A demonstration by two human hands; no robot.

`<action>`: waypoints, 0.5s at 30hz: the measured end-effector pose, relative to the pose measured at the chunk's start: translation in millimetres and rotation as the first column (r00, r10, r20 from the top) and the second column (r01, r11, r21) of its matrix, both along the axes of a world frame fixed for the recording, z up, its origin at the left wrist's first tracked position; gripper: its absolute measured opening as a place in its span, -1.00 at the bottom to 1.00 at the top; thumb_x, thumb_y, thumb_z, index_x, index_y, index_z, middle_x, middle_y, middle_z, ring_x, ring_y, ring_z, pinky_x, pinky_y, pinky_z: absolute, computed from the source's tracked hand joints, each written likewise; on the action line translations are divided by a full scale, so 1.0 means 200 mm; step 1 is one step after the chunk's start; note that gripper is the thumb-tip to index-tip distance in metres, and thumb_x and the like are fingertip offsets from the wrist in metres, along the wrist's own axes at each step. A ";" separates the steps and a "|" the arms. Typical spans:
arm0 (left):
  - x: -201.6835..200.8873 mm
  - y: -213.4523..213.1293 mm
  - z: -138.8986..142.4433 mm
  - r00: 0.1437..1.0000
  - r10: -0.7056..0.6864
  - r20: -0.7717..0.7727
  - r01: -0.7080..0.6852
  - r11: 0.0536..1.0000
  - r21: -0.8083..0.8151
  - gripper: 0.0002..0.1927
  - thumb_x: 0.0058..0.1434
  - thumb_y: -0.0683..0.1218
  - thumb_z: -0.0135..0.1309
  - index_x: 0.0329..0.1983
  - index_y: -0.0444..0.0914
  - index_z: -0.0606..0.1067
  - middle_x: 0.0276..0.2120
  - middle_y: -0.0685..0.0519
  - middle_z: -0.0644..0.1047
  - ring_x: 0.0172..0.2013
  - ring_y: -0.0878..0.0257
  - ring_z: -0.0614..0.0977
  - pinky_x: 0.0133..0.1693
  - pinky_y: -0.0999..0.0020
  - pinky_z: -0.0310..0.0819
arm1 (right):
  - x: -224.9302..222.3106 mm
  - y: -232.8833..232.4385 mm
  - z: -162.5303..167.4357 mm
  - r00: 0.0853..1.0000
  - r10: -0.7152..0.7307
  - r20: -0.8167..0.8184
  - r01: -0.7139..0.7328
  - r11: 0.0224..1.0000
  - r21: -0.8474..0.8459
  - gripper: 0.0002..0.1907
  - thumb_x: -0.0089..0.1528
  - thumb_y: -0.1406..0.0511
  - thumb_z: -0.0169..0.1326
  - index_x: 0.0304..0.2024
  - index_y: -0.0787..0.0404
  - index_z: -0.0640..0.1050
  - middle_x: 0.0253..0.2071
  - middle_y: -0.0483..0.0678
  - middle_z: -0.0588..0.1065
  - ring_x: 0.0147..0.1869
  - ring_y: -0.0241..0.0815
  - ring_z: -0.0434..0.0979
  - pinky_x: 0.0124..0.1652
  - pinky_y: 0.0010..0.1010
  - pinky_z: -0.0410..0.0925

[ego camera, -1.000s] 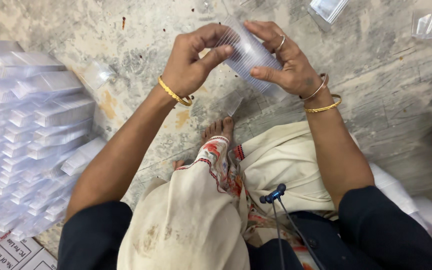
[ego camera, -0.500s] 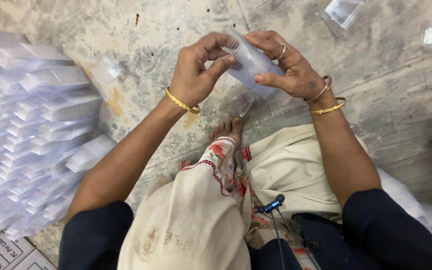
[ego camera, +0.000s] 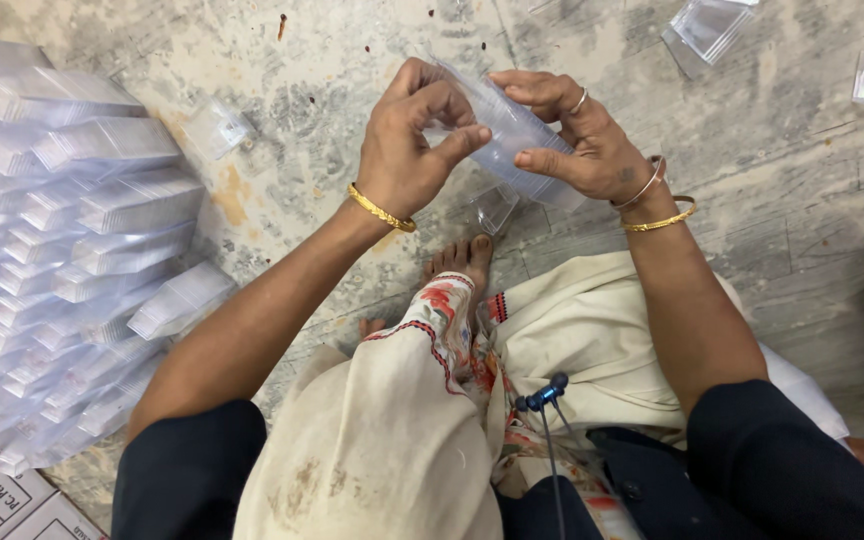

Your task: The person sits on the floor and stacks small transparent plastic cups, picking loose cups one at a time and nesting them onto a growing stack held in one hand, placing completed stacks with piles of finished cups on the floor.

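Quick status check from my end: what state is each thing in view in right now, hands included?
Left hand: closed on the stack of clear plastic pieces, thumb and fingers pinching.
Right hand: gripping the same stack.
Stack of clear plastic pieces: held off the floor, tilted.
Rows of stacked clear pieces: lying on the floor.
Loose clear piece: lying alone on the floor.

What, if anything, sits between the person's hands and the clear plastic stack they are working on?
Nothing visible. The left hand and right hand both grip the clear plastic stack directly, held above the concrete floor.
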State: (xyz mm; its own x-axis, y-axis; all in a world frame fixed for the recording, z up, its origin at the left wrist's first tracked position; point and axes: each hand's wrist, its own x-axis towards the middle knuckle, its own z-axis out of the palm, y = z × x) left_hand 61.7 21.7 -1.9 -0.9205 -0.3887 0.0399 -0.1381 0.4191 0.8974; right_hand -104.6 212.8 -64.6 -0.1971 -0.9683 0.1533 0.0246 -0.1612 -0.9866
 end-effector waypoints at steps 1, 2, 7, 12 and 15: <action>0.00 0.00 -0.01 1.000 0.026 0.005 -0.026 0.999 0.042 -0.78 0.15 -0.12 0.37 -0.33 -0.30 0.53 -0.15 0.00 0.46 -0.16 0.20 0.60 -0.10 0.32 0.55 | 0.00 0.00 0.00 1.000 0.005 0.008 -0.005 1.000 -0.007 -0.44 0.35 0.38 0.22 0.35 0.05 0.34 0.53 0.05 0.25 0.45 -0.17 0.40 0.38 -0.27 0.37; 0.00 -0.01 -0.02 0.999 0.049 0.010 -0.050 0.995 0.083 -0.79 0.15 -0.13 0.36 -0.35 -0.30 0.53 -0.15 0.00 0.47 -0.17 0.20 0.60 -0.11 0.33 0.55 | 0.00 0.00 0.00 1.000 0.010 0.016 -0.009 1.000 -0.016 -0.45 0.35 0.38 0.21 0.35 0.04 0.34 0.54 0.05 0.25 0.44 -0.17 0.40 0.36 -0.29 0.37; 0.03 -0.06 -0.01 0.990 0.074 -0.119 -0.078 0.997 -0.029 -0.80 0.26 -0.18 0.35 -0.24 -0.29 0.51 -0.11 -0.03 0.46 -0.08 0.17 0.58 -0.02 0.31 0.55 | -0.02 0.01 0.02 0.997 -0.016 -0.073 0.015 1.000 -0.026 -0.43 0.35 0.40 0.22 0.35 0.03 0.35 0.48 0.02 0.28 0.49 -0.15 0.34 0.36 -0.30 0.34; 0.06 -0.03 -0.01 0.972 -0.146 -0.183 0.133 0.988 -0.082 -0.39 0.32 -0.23 0.29 0.29 -0.29 0.20 0.07 -0.10 0.46 0.01 0.11 0.66 0.12 0.25 0.54 | 0.00 0.01 0.03 0.999 0.033 0.000 -0.033 0.999 0.038 -0.44 0.31 0.35 0.26 0.31 0.04 0.36 0.40 -0.06 0.29 0.34 -0.22 0.41 0.25 -0.32 0.42; 0.07 -0.05 -0.07 0.978 -0.131 -0.164 0.125 0.991 -0.045 -0.29 0.34 -0.26 0.24 0.38 -0.25 0.08 0.12 -0.12 0.50 -0.02 0.09 0.72 0.13 0.24 0.56 | 0.00 0.00 0.03 0.999 0.039 0.009 -0.039 0.999 0.010 -0.45 0.33 0.33 0.25 0.32 0.05 0.34 0.41 -0.09 0.29 0.38 -0.22 0.39 0.28 -0.31 0.39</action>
State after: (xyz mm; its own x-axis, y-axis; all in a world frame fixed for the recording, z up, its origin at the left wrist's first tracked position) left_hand 75.0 12.4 -16.1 -0.9419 -0.2635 0.2082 0.0692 0.4546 0.8880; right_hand -104.1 212.9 -58.9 -0.1608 -0.9768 0.1415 0.0388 -0.1495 -0.9880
